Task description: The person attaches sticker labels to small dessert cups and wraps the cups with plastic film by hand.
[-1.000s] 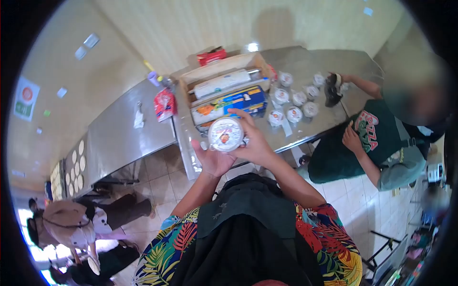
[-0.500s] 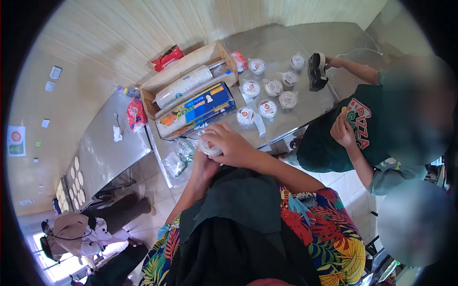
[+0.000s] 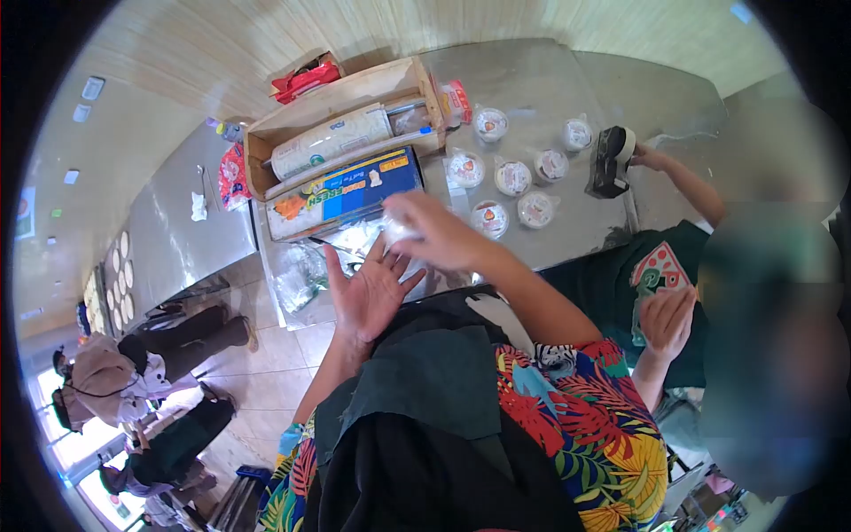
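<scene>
My left hand [image 3: 369, 293] is palm up with its fingers spread and holds nothing, near the counter's front edge. Just above and to the right of it, my right hand [image 3: 434, 232] grips a small round tub [image 3: 399, 229], slightly blurred and partly covered by the fingers. Several similar lidded tubs in clear plastic stand on the steel counter to the right, among them one [image 3: 512, 177] near the middle of the group. Behind my hands lies a blue and yellow box [image 3: 355, 191]. Crumpled clear plastic [image 3: 300, 277] rests left of my left hand.
A wooden crate [image 3: 332, 99] holds a roll [image 3: 332, 142]. Behind it is a red packet [image 3: 306, 80]. At the right, a co-worker's hand [image 3: 650, 158] holds a black tape dispenser [image 3: 612, 162]. Other people stand at the lower left, near flat round dough pieces [image 3: 120, 275].
My left hand has come away from the tub and spread open, while my right hand keeps hold of it. The co-worker's other hand has moved lower. The view has shifted.
</scene>
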The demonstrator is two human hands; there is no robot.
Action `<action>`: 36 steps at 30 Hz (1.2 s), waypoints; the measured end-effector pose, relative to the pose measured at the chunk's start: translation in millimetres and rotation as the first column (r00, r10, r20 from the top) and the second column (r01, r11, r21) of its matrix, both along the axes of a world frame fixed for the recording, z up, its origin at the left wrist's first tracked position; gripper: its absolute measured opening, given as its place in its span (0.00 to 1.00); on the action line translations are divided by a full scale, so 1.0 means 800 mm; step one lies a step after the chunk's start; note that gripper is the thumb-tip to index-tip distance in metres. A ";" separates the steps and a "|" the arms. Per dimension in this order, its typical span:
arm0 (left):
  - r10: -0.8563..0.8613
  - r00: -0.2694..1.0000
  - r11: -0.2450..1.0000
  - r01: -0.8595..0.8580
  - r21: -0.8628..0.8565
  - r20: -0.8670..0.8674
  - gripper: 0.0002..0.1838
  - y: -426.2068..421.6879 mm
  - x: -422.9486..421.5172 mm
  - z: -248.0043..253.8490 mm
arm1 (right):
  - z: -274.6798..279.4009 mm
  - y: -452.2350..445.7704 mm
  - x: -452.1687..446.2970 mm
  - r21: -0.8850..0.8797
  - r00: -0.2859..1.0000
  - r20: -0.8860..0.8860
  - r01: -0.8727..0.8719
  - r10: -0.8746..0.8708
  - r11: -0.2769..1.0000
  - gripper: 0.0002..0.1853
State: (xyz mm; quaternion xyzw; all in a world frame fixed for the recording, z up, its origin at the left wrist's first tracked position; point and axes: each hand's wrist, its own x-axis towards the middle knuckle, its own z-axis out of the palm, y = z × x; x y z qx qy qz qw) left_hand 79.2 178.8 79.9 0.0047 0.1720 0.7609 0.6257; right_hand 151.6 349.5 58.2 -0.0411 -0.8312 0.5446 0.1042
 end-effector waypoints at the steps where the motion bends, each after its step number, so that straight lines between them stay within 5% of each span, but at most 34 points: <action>1: 0.016 1.000 1.000 -0.016 0.002 0.010 0.47 0.005 0.003 -0.003 | -0.016 0.028 0.002 0.039 0.997 -0.054 0.064 -0.061 0.997 0.32; 2: 0.028 0.994 0.987 -0.045 -0.155 -0.108 0.46 0.013 0.006 0.003 | -0.020 0.061 0.008 0.087 0.987 -0.090 0.143 -0.135 0.986 0.33; 4: -0.107 0.897 0.942 -0.046 -0.333 -0.428 0.44 0.024 0.004 0.002 | -0.005 0.127 0.012 0.155 0.931 0.128 0.321 -0.341 0.934 0.34; 7: -0.438 0.604 0.839 0.008 -0.545 -0.666 0.39 0.030 -0.012 -0.034 | -0.044 0.219 0.013 0.597 0.747 0.084 0.493 -0.660 0.634 0.35; 8: -0.435 0.619 0.834 0.003 -0.552 -0.654 0.39 0.033 -0.010 -0.051 | -0.061 0.240 0.010 0.696 0.689 0.003 0.519 -0.725 0.496 0.35; 10: -0.645 0.073 0.740 -0.188 -0.645 -0.761 0.43 0.037 -0.009 -0.092 | -0.085 0.265 -0.002 0.737 0.634 0.028 0.509 -0.773 0.445 0.34; 11: -0.654 0.081 0.730 -0.195 -0.655 -0.752 0.43 0.039 -0.007 -0.115 | -0.096 0.273 -0.008 0.777 0.564 0.035 0.504 -0.825 0.378 0.33; 13: -0.648 -0.187 0.747 -0.345 -0.568 -0.739 0.50 0.049 -0.002 -0.153 | -0.117 0.281 -0.013 0.808 0.554 0.071 0.456 -0.830 0.374 0.33; 17: -0.611 -0.318 0.765 -0.474 -0.436 -0.725 0.56 0.078 0.010 -0.170 | -0.168 0.302 -0.016 0.862 0.538 0.217 0.285 -0.814 0.418 0.36; 21: -0.611 -0.319 0.761 -0.487 -0.428 -0.724 0.55 0.092 0.011 -0.179 | -0.147 0.285 -0.002 0.896 0.601 0.117 0.281 -0.791 0.345 0.38; 24: -0.595 -0.344 0.774 -0.489 -0.403 -0.726 0.52 0.096 0.009 -0.177 | -0.106 0.258 0.012 0.879 0.575 0.072 0.349 -0.815 0.324 0.38; 26: -0.613 -0.363 0.777 -0.439 -0.452 -0.701 0.50 0.104 0.007 -0.179 | -0.090 0.237 0.034 0.688 0.541 -0.091 0.641 -0.836 0.340 0.36; 28: -0.567 -0.357 0.803 -0.440 -0.402 -0.743 0.49 0.097 0.005 -0.185 | -0.079 0.204 0.045 0.581 0.518 -0.032 0.705 -0.855 0.406 0.32; 36: -0.214 -0.315 0.923 -0.375 -0.086 -0.925 0.42 0.037 -0.060 -0.082 | -0.068 0.136 0.070 0.538 0.685 -0.075 0.639 -0.724 0.549 0.25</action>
